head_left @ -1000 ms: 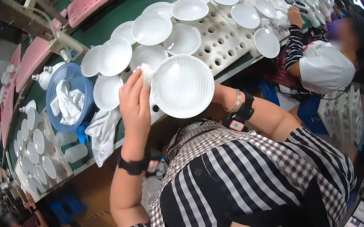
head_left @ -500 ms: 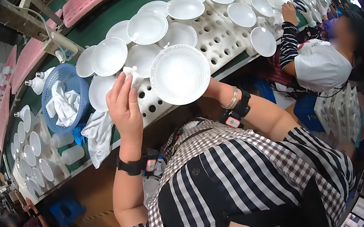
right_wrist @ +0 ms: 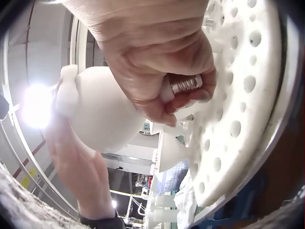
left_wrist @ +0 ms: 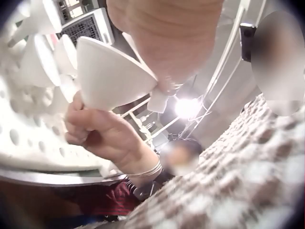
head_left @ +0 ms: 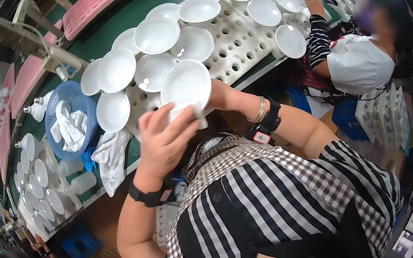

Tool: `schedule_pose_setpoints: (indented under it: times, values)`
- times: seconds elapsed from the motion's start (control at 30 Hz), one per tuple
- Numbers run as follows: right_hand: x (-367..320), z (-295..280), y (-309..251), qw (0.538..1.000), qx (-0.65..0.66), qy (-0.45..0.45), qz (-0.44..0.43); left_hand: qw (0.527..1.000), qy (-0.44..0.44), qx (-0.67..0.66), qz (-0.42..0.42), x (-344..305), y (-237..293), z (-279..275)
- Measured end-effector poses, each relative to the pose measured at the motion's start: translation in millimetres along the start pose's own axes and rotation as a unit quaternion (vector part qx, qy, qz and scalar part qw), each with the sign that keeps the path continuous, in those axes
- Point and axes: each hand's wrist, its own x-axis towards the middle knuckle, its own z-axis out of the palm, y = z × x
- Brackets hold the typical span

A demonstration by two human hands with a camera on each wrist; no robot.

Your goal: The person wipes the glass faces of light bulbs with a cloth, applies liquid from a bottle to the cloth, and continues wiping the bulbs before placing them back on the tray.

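A white cone-shaped reflector bulb (head_left: 186,84) with a textured round face is held up in front of the chest. Its metal screw base (right_wrist: 187,85) sits in the curled fingers of my right hand (right_wrist: 162,57), which is partly behind the bulb in the head view. My left hand (head_left: 163,140) holds a small white cloth (right_wrist: 67,90) against the bulb's rim, fingers bent over the near edge. In the left wrist view the cloth (left_wrist: 157,103) shows below the left fingers.
More white bulbs (head_left: 157,33) stand face up in a holed white foam board (head_left: 237,46). A blue basket (head_left: 90,113) holds white cloths, and another cloth (head_left: 112,159) hangs over the table edge. Another person (head_left: 360,64) works at the right.
My left hand has moved right with the cloth, from beside the bulb onto its near rim. The bulb has shifted slightly left and its face has tilted.
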Motion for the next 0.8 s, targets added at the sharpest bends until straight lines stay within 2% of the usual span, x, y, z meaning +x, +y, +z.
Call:
schedule_pose_setpoints:
  times: [0.07, 0.1, 0.13, 0.2, 0.27, 0.33, 0.37, 0.43, 0.47, 0.6, 0.63, 0.67, 0.73, 0.8]
  values:
    - [-2.8, -10.1, -1.5, 0.986, -0.152, -0.013, 0.067, 0.998, -0.006, 0.058, -0.037, -19.6, -11.5, 1.3]
    - [-5.0, -16.7, -7.7, 0.99, -0.084, 0.008, 0.114, 0.993, -0.014, 0.092, -0.076, -25.5, -18.7, 2.0]
    - [-6.8, -22.7, -16.4, 0.99, -0.085, 0.01, 0.115, 0.993, -0.014, 0.09, -0.073, -29.6, -22.2, 2.0]
    - [-6.1, -32.9, -40.6, 0.979, -0.039, 0.025, 0.198, 0.979, 0.065, 0.046, -0.189, -31.3, -25.7, 0.3]
    - [-4.4, -32.9, -46.9, 0.978, -0.047, 0.022, 0.2, 0.974, 0.087, 0.021, -0.209, -22.0, -21.7, -2.3]
    - [-2.4, -30.9, -46.1, 0.978, -0.056, 0.017, 0.199, 0.959, 0.141, -0.074, -0.235, -2.5, -10.2, -4.5]
    - [-3.5, -25.8, -39.5, 0.981, -0.049, 0.02, 0.185, 0.96, 0.135, -0.089, -0.227, 5.5, -3.9, -5.4]
    - [-5.2, -17.6, -33.6, 0.985, -0.041, 0.02, 0.168, 0.988, 0.082, -0.045, -0.126, 22.0, 8.3, -10.7]
    - [-6.8, -15.6, -32.6, 0.988, -0.046, -0.007, 0.146, 0.996, 0.046, -0.026, -0.067, 27.6, 13.1, -11.3]
    - [-18.2, -13.8, -41.1, 0.99, -0.034, -0.078, 0.115, 0.997, 0.03, -0.02, -0.066, 38.9, 9.9, -0.9]
    - [-21.3, -17.1, -48.2, 0.983, -0.042, -0.083, 0.159, 0.995, 0.036, -0.04, -0.086, 41.0, 6.3, 3.3]
    - [-23.0, -15.7, -43.7, 0.983, -0.041, -0.084, 0.16, 0.992, 0.042, -0.061, -0.106, 43.0, 4.3, 6.9]
    - [-26.7, -12.9, -30.9, 0.981, -0.046, -0.111, 0.154, 0.989, 0.038, -0.061, -0.129, 44.4, 2.0, 9.5]
    - [-27.2, -10.6, -43.3, 0.981, -0.086, -0.139, 0.103, 0.966, 0.03, -0.108, -0.233, 36.4, -9.3, 14.4]
